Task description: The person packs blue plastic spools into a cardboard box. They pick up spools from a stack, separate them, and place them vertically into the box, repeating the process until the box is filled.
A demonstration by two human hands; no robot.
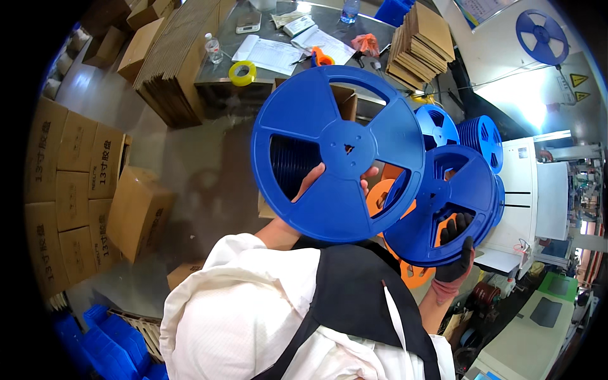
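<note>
1. Head view: a grey floor (190,164) with cardboard boxes (76,183) at left; a metal table (316,25) above holds papers (269,54) and a yellow tape roll (242,73).
2. Left hand (316,180), raised, grips a large blue reel (337,152) from behind, fingers through its openings.
3. Right hand (457,250), in a black glove, clasps a stack of blue reels (443,202) lower right, just beside the large reel.
</note>
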